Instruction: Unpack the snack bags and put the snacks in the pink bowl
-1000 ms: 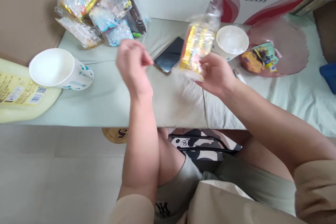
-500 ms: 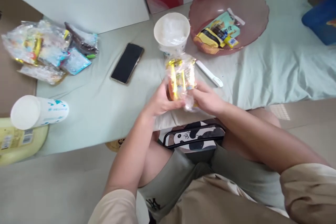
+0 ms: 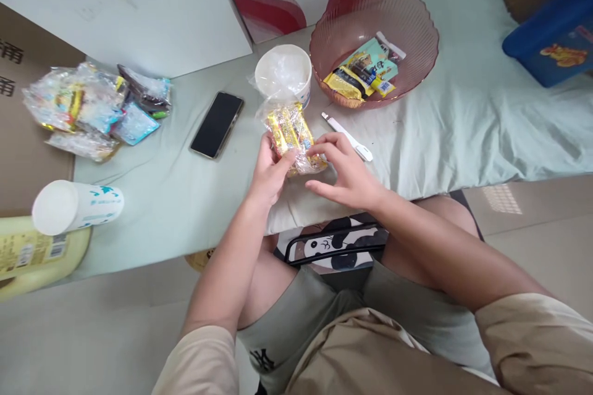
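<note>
Head view shows left grip (image 3: 269, 176) clamped on a partly hidden packet (image 3: 293, 126), right grip (image 3: 348, 174) spread.

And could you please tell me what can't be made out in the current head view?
Head view, packet: its underside faces away, and its print is too small to read.
Head view, left hand: some fingers are hidden by the packet.
Head view, yellow container: cut off by the left edge.
Head view, blue box: cut off by the right edge.
</note>
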The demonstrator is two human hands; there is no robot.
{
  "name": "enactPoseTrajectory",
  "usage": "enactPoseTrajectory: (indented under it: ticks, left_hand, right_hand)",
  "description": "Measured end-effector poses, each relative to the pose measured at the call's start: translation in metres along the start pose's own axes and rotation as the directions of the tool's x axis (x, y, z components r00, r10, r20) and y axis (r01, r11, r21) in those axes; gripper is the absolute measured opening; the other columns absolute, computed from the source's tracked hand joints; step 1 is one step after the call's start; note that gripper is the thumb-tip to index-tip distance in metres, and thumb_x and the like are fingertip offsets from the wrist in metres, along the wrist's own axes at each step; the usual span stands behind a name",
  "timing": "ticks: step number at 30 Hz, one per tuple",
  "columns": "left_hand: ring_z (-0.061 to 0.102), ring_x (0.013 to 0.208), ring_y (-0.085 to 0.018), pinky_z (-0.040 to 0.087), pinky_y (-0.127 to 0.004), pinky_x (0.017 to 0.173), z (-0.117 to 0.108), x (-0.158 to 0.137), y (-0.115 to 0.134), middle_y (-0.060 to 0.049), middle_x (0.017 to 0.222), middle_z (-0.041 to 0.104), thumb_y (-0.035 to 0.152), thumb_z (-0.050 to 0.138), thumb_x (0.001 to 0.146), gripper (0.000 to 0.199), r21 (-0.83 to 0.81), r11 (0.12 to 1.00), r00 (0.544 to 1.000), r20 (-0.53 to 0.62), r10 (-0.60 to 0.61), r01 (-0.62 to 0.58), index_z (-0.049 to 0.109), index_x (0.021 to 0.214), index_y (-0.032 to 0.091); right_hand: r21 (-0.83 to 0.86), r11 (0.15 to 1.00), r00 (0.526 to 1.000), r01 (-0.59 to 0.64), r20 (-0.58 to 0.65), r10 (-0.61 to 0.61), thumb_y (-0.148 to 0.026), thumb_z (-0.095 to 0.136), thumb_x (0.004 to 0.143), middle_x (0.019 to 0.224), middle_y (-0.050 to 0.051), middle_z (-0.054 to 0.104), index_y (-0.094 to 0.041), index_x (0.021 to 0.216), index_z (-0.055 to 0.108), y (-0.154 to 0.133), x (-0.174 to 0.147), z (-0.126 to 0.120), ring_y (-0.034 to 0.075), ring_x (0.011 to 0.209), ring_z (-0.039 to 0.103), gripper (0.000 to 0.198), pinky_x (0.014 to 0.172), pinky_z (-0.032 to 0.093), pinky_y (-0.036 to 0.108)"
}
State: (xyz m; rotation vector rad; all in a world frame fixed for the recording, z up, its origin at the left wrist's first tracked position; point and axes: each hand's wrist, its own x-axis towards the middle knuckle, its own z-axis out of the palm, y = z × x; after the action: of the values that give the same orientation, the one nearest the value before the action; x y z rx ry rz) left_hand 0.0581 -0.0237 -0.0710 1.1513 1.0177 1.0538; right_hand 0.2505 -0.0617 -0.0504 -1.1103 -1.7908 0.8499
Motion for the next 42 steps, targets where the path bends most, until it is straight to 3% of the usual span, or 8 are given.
enactPoseTrajectory:
  ticks: [3,6,9,15,21,33,37,42]
  left_hand:
    - [0.070,0.116,-0.024,0.059,-0.039,0.097,-0.004,-0.004,-0.001,-0.004,0.126,0.068,0.051,0.082,0.079,0.059,0.005,1.000,1.000,0.017,-0.008,0.008,0.050,0.125,0.032]
    - [0.068,0.114,-0.023,0.058,-0.037,0.096,-0.010,-0.006,-0.003,-0.003,0.123,0.067,0.048,0.084,0.076,0.060,-0.022,1.000,1.000,0.026,-0.011,0.011,0.050,0.123,0.032]
    - [0.067,0.115,-0.023,0.058,-0.037,0.095,-0.013,-0.007,-0.004,-0.003,0.123,0.065,0.050,0.086,0.073,0.066,-0.080,0.997,0.997,0.077,-0.005,0.011,0.048,0.125,0.032]
    - [0.066,0.120,-0.025,0.059,-0.039,0.098,-0.006,-0.009,-0.004,-0.005,0.131,0.062,0.042,0.097,0.061,0.090,-0.087,0.996,0.985,0.170,0.032,-0.018,0.042,0.131,0.034]
    - [0.068,0.117,-0.024,0.059,-0.040,0.100,-0.005,-0.009,-0.006,-0.005,0.128,0.064,0.040,0.095,0.065,0.085,-0.098,0.995,0.989,0.142,0.028,-0.014,0.044,0.132,0.032]
    - [0.073,0.111,-0.025,0.061,-0.040,0.098,-0.001,-0.011,0.003,-0.005,0.125,0.072,0.036,0.098,0.061,0.082,-0.180,0.980,0.991,0.117,-0.059,0.080,0.056,0.131,0.030]
    - [0.073,0.105,-0.026,0.060,-0.043,0.096,-0.004,-0.015,0.011,-0.006,0.121,0.072,0.031,0.097,0.060,0.080,-0.135,0.976,0.957,0.257,-0.134,0.173,0.059,0.130,0.028]
    - [0.071,0.096,-0.023,0.059,-0.038,0.089,-0.006,-0.013,0.009,-0.004,0.108,0.070,0.031,0.095,0.062,0.071,-0.023,0.974,0.927,0.314,-0.205,0.223,0.060,0.123,0.025]
  right_hand:
    - [-0.035,0.999,0.999,0.011,-0.040,-0.012,-0.041,0.062,0.093,0.112,0.010,0.060,-0.023,0.093,0.065,0.001,0.004,0.008,0.025,0.109,0.058,0.018,0.100,0.050,0.044]
    - [0.003,0.999,0.996,-0.047,-0.082,0.047,-0.038,0.059,0.094,0.097,0.008,0.063,-0.022,0.084,0.063,-0.001,0.010,0.012,0.020,0.090,0.060,0.019,0.081,0.052,0.035]
    - [0.032,0.993,0.986,-0.117,-0.118,0.120,-0.034,0.059,0.093,0.088,0.005,0.061,-0.021,0.080,0.061,-0.004,0.015,0.015,0.015,0.074,0.055,0.018,0.066,0.047,0.029]
    - [0.083,0.959,0.936,-0.270,-0.212,0.282,-0.034,0.062,0.090,0.083,0.002,0.061,-0.021,0.079,0.058,-0.008,0.019,0.017,0.011,0.064,0.049,0.018,0.064,0.044,0.030]
    - [0.260,0.879,0.887,-0.400,-0.133,0.443,-0.035,0.064,0.089,0.069,-0.002,0.056,-0.022,0.081,0.052,-0.007,0.020,0.016,0.011,0.059,0.048,0.020,0.060,0.039,0.028]
    - [0.381,0.886,0.959,-0.263,0.008,0.282,-0.068,0.071,0.083,0.078,-0.001,0.053,-0.023,0.085,0.051,0.006,0.020,0.009,0.012,0.068,0.048,0.050,0.061,0.043,0.026]
    - [0.462,0.867,0.963,-0.186,-0.088,0.253,-0.076,0.068,0.082,0.115,0.006,0.064,-0.027,0.116,0.056,0.019,0.026,-0.004,0.020,0.104,0.064,0.061,0.086,0.056,0.033]
    - [0.364,0.921,0.990,-0.139,0.055,0.128,-0.072,0.067,0.086,0.125,0.010,0.072,-0.025,0.126,0.067,0.023,0.026,-0.009,0.027,0.118,0.068,0.062,0.105,0.055,0.046]
